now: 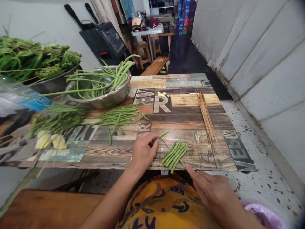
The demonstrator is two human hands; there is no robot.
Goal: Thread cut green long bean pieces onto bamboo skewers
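Between the thumb and fingers of my left hand [144, 149] is a short green bean piece [164, 134], with the tip of a bamboo skewer [166, 143] at it. My right hand [212, 184] pinches the skewer's near end. Several bean pieces [175, 155] are threaded side by side on that skewer, low over the table's front edge. Left of them lies a pile of loose cut beans [119, 115]. A bundle of bare skewers [206, 117] rests on the table to the right. Whether the tip has pierced the held piece I cannot tell.
Long beans [121, 74] hang over a metal bowl [102, 101] on the patterned table [186, 111]. Finished bean skewers [59, 119] and pale yellow pieces [59, 141] lie at left, near a blue-labelled bottle [35, 101]. Leafy greens [35, 60] fill a larger basin behind.
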